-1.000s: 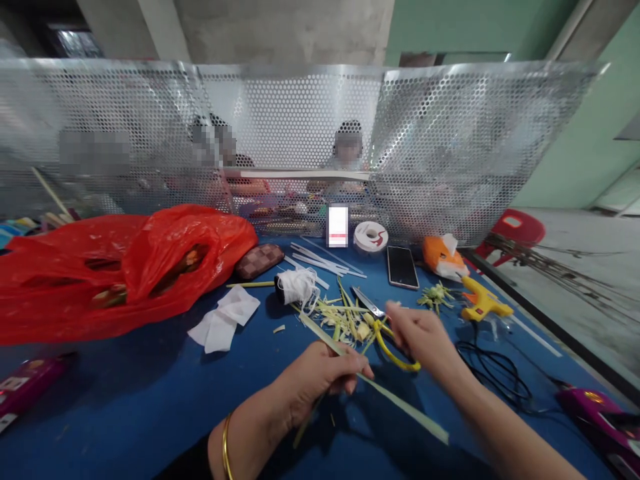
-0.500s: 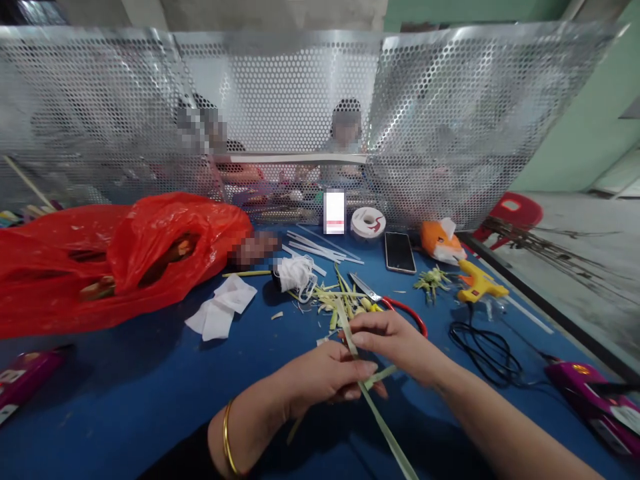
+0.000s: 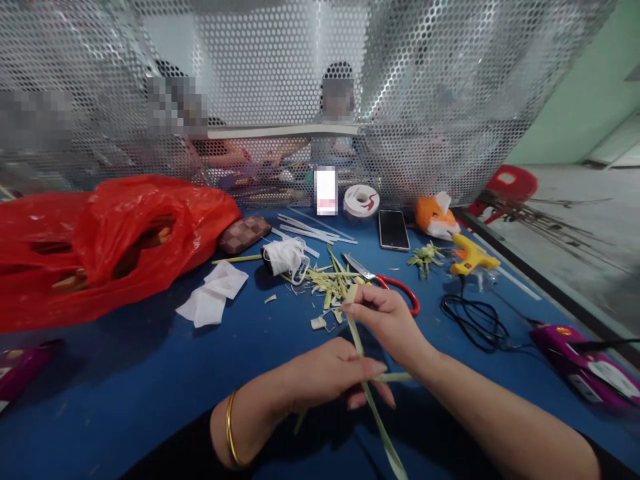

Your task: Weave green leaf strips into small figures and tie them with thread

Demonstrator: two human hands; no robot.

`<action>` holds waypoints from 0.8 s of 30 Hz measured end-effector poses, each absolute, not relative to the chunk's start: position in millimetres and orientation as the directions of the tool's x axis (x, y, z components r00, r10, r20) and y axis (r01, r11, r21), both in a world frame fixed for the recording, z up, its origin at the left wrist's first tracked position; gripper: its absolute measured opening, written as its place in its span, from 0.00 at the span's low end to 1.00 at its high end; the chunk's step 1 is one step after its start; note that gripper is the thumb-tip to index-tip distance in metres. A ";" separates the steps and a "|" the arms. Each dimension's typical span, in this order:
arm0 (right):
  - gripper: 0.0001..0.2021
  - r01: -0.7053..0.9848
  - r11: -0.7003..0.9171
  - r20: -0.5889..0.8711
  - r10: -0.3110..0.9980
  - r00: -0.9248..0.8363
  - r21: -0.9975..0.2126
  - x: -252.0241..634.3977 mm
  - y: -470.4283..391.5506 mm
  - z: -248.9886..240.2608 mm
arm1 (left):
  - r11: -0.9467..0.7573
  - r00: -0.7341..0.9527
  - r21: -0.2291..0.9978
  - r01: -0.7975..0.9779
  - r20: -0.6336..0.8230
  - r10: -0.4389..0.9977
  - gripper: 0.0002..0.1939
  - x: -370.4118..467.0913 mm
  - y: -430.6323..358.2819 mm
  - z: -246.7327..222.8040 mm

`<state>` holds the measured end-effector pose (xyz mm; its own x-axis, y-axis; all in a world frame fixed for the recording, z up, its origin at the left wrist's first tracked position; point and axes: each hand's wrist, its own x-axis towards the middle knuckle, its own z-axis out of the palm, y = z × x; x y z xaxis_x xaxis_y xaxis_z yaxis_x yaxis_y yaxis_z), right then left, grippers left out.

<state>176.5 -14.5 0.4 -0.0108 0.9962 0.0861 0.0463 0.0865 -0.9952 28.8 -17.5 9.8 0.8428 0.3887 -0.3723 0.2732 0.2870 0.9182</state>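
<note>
My left hand [image 3: 335,373], with a gold bangle [image 3: 229,427] at the wrist, pinches a long pale green leaf-like strip [image 3: 383,433] between thumb and fingers. A second pale strip [image 3: 397,377] sticks out to the right from the same grip, crossing the long one. Closed on the upper end of the long strip is my right hand [image 3: 387,320], thumb against forefinger. Just beyond the hands lie pale green and yellow scraps [image 3: 325,283] and open scissors [image 3: 397,288] with red handles.
A red plastic bag [image 3: 200,220] fills the left. Behind are white cord [image 3: 287,257], a ribbon spool [image 3: 361,200] and a phone [image 3: 393,230]. A yellow glue gun [image 3: 473,257] with a coiled cable [image 3: 475,327] lies right. A perforated metal screen [image 3: 270,73] closes the back.
My right hand has moved up along the long strip to its far end, bending it there. My left hand keeps its pinch. The view has tipped down slightly.
</note>
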 end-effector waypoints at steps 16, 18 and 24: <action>0.10 0.597 0.285 0.542 0.783 0.307 -0.750 207.4 -7.9 9.2 | 0.497 0.570 0.867 -0.044 -0.387 0.725 0.34 25.4 5.1 7.4; 0.16 0.600 0.261 0.505 0.816 0.282 -0.756 208.8 -8.0 9.4 | 0.485 0.555 0.868 -0.105 -0.354 0.753 0.32 23.5 8.4 7.2; 0.12 0.126 0.007 -0.009 0.992 -0.127 -0.992 191.2 -4.9 0.6 | 0.482 0.584 0.868 -0.119 -0.332 0.741 0.22 25.2 6.5 -1.7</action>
